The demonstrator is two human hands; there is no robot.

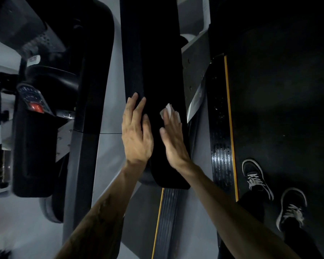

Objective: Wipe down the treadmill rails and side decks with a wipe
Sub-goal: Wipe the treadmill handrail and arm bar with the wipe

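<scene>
On one black rail (153, 62), two flat hands, right fingers (173, 118) pressing one wipe (169, 108)

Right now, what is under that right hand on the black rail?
A white wipe lies under the right hand, its straight fingers pressing it onto the black rail. Only the wipe's top edge shows; the hand covers the rest.

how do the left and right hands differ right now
The left hand lies bare on the black rail, while the right hand has a white wipe under its fingers. The left hand sits along the rail's left edge; the right hand is toward its right edge. The left hand shows its back to the camera; the right hand is turned more edge-on. Both have straight fingers pointing up the rail.
</scene>
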